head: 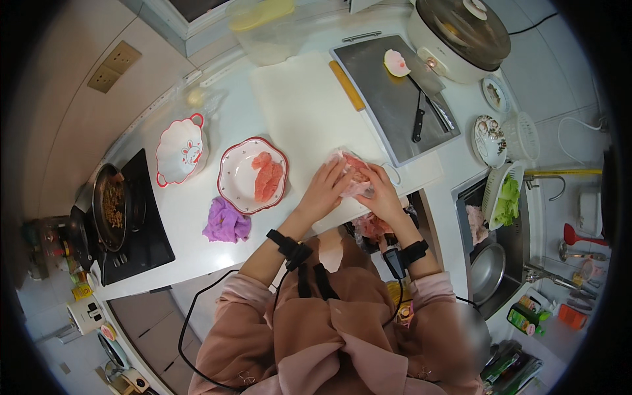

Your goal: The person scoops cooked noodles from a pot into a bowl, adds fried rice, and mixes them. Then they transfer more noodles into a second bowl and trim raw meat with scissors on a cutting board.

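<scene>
Both hands are on a partly peeled chunk of pink pomelo (356, 165) with pale membrane around it, low over the front part of a white board (306, 108). My left hand (327, 183) grips its left side, and my right hand (381, 191) holds the right side; some fingertips are hidden behind it. To the left, a red-rimmed scalloped dish (236, 173) carries peeled pink pulp pieces (269, 181). Below my right hand, peel scraps (371, 226) lie in a dark opening at the counter's edge.
A metal cutting board (375, 94) bears a rind piece (396, 64) and a black-handled knife (418, 121). Left are a rabbit-print bowl (181, 154), a purple cloth (226, 220) and a frying pan (112, 210) of food. An electric pot (459, 44) and a sink (511, 276) are right.
</scene>
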Demonstrator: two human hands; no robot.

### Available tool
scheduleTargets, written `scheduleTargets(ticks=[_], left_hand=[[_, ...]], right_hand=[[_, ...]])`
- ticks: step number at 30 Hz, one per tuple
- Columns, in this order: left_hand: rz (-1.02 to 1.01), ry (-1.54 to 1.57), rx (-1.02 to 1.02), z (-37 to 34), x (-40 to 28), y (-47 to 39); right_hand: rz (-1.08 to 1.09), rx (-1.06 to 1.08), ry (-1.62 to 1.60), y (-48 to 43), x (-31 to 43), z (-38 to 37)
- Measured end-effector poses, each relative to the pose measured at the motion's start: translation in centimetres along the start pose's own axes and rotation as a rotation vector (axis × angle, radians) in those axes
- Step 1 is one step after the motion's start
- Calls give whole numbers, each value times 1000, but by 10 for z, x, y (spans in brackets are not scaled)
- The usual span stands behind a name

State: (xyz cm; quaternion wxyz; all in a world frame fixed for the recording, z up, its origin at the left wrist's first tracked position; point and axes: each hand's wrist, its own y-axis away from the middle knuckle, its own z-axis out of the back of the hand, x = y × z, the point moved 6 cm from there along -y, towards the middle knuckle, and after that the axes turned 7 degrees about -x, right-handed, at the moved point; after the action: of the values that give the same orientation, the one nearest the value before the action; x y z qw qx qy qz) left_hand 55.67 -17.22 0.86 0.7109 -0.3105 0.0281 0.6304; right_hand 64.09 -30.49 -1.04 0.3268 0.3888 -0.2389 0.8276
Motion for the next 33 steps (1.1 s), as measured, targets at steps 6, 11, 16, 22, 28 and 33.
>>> scheduleTargets(ticks=[6,11,16,22,28,33], left_hand=[[178,304,64,5,14,-7],[674,607,99,14,26,-4],[934,1022,107,23,24,3],[990,1347,30,48,7,-12],[593,998,-91,77,-25,-34],[658,1053,52,79,-26,-34]], right_hand=[[-104,-70,-278,-14,1,12],[-170,47,-336,-11,7,-2],[-89,39,-573,-10,33,9],[-222,79,-886,3,69,34],[-155,11,-703,8,98,54],[-211,127,-700,13,111,62]])
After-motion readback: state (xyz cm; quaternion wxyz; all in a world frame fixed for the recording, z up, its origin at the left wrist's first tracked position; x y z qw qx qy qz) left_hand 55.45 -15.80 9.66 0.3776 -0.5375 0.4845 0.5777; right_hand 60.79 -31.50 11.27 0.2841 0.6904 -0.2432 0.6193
